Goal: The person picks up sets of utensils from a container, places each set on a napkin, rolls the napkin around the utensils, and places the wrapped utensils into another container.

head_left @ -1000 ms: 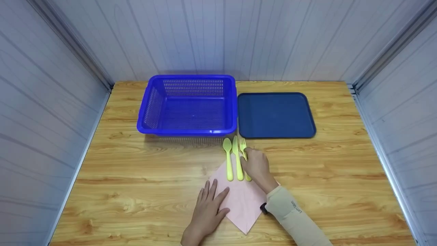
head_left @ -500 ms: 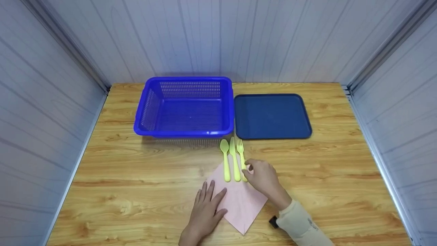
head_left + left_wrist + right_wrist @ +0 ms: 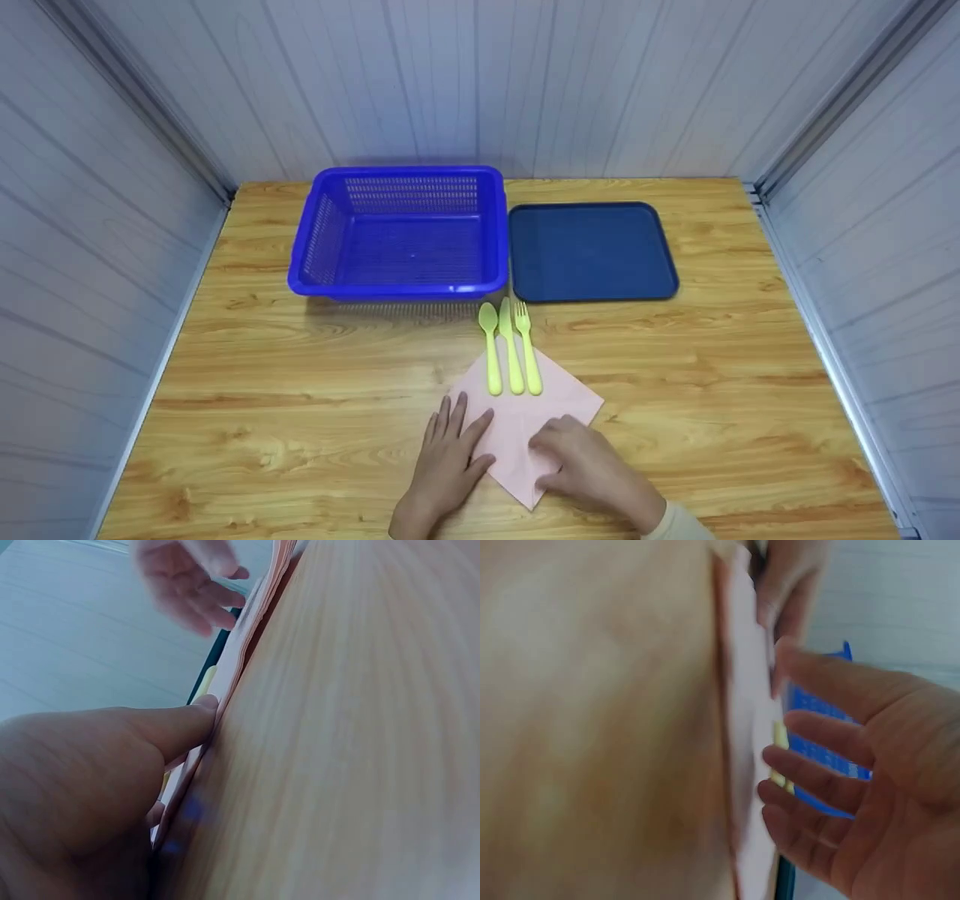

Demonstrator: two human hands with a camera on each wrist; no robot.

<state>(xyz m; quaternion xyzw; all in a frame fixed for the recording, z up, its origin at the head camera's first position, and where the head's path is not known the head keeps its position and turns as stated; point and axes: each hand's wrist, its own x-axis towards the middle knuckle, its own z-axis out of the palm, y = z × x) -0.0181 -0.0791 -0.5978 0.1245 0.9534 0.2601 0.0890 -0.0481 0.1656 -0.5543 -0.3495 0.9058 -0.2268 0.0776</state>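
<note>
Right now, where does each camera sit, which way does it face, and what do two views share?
Head: worn on the head, looking forward and down at the napkin and blue basket; left hand and right hand show.
Left wrist: worn there, looking low across the table; both hands show.
Right wrist: worn there, looking across the table toward the basket; both hands show.
Wrist views share the napkin's edge.

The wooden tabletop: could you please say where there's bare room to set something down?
Free: left of the left hand and blue basket; right of the right hand and navy tray. Crowded: around the pink napkin, yellow spoon, knife and fork.
</note>
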